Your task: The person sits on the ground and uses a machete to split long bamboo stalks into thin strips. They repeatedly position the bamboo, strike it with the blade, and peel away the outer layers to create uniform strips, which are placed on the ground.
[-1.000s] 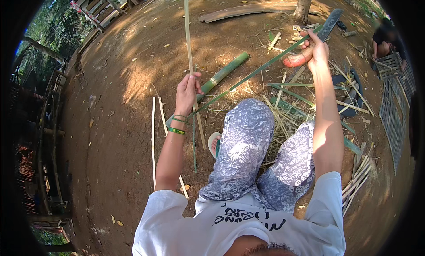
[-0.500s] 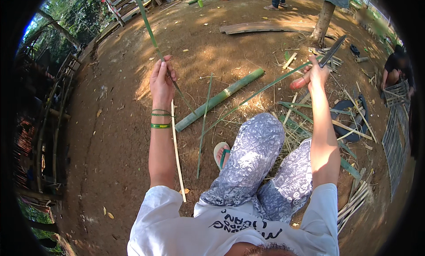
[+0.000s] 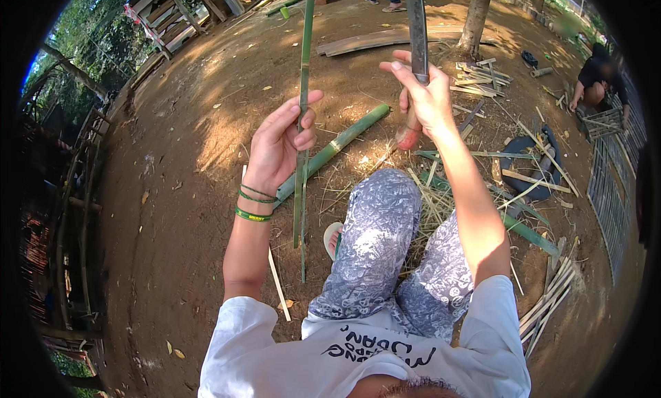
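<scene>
Trousers with a grey print are seen nearest. Beyond the left knee, a green strip is pinched between the thumb and curled fingers of the left hand; its long axis is set from 12 to 6 o'clock. Whether a thinner strip beside its lower end is held or lies on the soil cannot be made out. At about 2 o'clock from the left hand, a machete is gripped at its handle by the right hand, some fingers stretched toward 10 o'clock. Its blade is pointed to 12, nearly parallel to the strip and apart from it; from the right hand, the strip is found at 9 o'clock. On the ground beyond, a bamboo pole is laid from 8 to 2 o'clock.
</scene>
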The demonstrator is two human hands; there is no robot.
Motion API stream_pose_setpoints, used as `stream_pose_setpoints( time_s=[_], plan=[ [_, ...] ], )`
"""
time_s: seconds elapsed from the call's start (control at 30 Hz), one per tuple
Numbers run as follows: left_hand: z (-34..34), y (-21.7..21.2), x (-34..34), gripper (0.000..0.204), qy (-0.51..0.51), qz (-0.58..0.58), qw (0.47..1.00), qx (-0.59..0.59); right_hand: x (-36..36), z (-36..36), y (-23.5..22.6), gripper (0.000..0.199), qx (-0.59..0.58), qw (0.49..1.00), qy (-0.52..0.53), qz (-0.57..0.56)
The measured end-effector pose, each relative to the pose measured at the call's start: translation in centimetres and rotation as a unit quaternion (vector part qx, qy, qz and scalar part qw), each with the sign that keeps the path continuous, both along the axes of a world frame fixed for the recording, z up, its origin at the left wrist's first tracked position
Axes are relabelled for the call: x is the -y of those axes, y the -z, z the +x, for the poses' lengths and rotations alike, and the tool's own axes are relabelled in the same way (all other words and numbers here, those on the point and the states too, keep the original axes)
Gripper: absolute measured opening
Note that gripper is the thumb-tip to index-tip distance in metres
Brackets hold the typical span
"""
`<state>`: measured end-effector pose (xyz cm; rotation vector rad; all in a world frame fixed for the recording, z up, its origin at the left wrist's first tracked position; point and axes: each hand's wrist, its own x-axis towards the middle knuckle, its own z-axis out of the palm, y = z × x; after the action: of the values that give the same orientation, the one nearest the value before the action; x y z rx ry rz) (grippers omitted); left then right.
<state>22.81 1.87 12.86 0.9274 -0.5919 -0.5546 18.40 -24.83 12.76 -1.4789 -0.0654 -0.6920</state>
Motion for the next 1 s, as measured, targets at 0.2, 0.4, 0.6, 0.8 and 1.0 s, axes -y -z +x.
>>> stream_pose_setpoints(
  time_s=[0.2,0.4,0.6,0.8,1.0],
  plan=[
    [-4.2,-0.4,3.7,0.042,0.133,0.067,0.988,-0.032,-3.2,-3.4,-3.5,0.042,0.024,1.000,-0.013,0.013],
    [-8.0,0.5,4.4,0.043,0.165,0.101,0.981,0.012,0.4,-7.9,-4.0,0.041,0.066,0.997,0.045,0.005],
    [-11.3,-0.1,9.2,0.043,0.207,0.059,0.974,-0.069,2.9,-17.3,-0.8,0.063,-0.005,0.943,0.177,-0.284],
    [-13.6,-0.1,13.2,0.051,0.236,0.035,0.970,-0.047,1.9,-21.9,2.1,0.076,-0.026,0.826,0.226,-0.516],
    [-15.1,-0.2,13.2,0.045,0.216,0.073,0.971,-0.074,2.2,-22.5,2.2,0.079,-0.034,0.815,0.247,-0.523]
  ],
)
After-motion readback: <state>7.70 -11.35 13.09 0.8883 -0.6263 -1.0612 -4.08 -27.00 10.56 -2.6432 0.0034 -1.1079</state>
